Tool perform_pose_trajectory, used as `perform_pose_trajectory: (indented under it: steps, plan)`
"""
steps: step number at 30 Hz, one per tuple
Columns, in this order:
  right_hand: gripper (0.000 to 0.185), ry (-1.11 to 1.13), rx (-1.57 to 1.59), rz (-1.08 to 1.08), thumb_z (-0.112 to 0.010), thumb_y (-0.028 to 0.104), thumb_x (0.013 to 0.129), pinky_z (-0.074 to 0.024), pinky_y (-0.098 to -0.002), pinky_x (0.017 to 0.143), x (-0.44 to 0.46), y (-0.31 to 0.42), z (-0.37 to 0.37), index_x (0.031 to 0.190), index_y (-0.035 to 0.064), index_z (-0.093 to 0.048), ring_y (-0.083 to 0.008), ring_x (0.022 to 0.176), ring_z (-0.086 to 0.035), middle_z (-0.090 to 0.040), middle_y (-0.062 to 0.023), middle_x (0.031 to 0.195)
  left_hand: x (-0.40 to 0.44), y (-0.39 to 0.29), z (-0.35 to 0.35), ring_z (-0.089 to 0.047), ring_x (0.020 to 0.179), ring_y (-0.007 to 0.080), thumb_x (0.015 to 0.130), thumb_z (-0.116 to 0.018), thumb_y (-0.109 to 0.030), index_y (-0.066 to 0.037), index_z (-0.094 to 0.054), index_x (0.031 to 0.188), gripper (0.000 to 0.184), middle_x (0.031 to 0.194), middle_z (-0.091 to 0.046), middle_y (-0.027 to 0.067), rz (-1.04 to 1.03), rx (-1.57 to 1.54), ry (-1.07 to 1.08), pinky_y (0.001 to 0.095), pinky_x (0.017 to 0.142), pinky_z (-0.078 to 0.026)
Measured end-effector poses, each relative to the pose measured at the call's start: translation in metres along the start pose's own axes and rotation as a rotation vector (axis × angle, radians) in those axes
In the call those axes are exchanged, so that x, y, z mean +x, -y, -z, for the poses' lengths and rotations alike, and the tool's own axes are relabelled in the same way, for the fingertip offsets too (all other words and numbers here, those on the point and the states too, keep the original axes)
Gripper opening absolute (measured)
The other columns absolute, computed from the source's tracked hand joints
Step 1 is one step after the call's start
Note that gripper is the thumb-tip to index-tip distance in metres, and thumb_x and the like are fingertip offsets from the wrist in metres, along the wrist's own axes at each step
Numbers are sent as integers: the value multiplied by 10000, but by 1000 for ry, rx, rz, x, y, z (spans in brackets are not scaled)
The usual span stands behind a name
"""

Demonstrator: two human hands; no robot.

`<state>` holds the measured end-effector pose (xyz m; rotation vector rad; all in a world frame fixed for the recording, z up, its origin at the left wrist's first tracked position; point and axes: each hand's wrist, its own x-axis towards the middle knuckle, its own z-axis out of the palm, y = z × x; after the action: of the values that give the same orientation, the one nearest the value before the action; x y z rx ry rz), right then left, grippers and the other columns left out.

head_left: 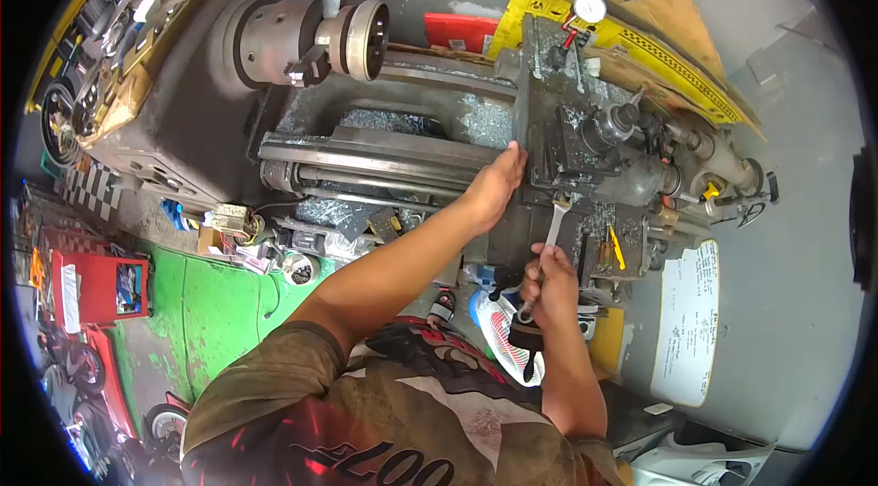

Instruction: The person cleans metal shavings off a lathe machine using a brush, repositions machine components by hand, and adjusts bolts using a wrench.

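Note:
My right hand (pixel 551 289) is closed around a combination wrench (pixel 554 228). The wrench's open jaw points up to the lower edge of the tool post block (pixel 565 152) on a metal lathe; whether it grips a nut there is too small to tell. Its ring end sticks out below my fist. My left hand (pixel 497 186) lies with fingers stretched against the left side of the lathe carriage (pixel 523 111), just above the bed rails (pixel 393 164). Left of it, the chuck (pixel 283 40) carries a ring-shaped metal workpiece (pixel 367 40).
A dial gauge (pixel 589 8) stands at the back of the carriage. Metal chips (pixel 487 123) cover the lathe bed. A yellow-handled tool (pixel 616 248) lies right of the wrench. On the green floor (pixel 210 321) stands a red tool cart (pixel 101 289). A written sheet (pixel 688 326) hangs at right.

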<state>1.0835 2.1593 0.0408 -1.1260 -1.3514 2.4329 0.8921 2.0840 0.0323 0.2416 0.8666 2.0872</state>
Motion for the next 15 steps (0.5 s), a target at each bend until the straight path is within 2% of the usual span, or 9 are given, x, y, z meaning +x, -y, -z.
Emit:
perform_pose_trajectory:
  steps: [1,5,6,10,11,15]
  plan:
    - [208,0,1,0,-512,281,1088,-293,-242,423,1,5,6,1156,95,-577,-84,472,-378,-511,-13,712,-1,-2,0,-125,1581,290,1083,-383,-473,37,-56,1616,807,1690,-120,241,1,1,0,383,1285,-92]
    - [228,37,-155,-72,-523,276,1082,-265,-238,389,2,26,40,1159,84,-619,-80,430,-357,-528,-20,689,-6,-8,2,-178,1569,322,998,-592,-410,61,-76,1610,929,1672,-175,270,-19,426,9,397,1278,-131]
    - [228,34,-154,-73,-523,276,1082,-265,-238,389,1,27,41,1159,84,-619,-80,430,-357,-528,-20,689,-4,-5,5,-178,1569,322,998,-592,-410,61,-76,1610,929,1672,-175,270,-16,425,11,397,1278,-131]
    - [250,54,-154,-87,-546,281,1070,-258,-227,383,0,30,39,1193,72,-609,-80,430,-359,-513,-15,674,21,10,29,-241,1544,375,793,-818,-350,80,-148,1596,1130,1645,-237,296,-437,1433,85,419,1262,-184]
    - [250,52,-153,-88,-546,281,1070,-258,-227,383,1,31,40,1193,72,-609,-80,430,-359,-513,-15,674,26,6,31,-241,1544,375,793,-818,-350,80,-148,1596,1130,1645,-237,296,-435,1431,87,419,1262,-184]
    - [247,55,-154,-88,-550,288,1068,-265,-234,390,1,29,38,1184,76,-601,-84,437,-373,-526,-20,687,54,-18,36,-325,1504,387,609,-910,-382,102,-222,1562,1272,1586,-365,288,-465,1656,129,423,1232,-252]
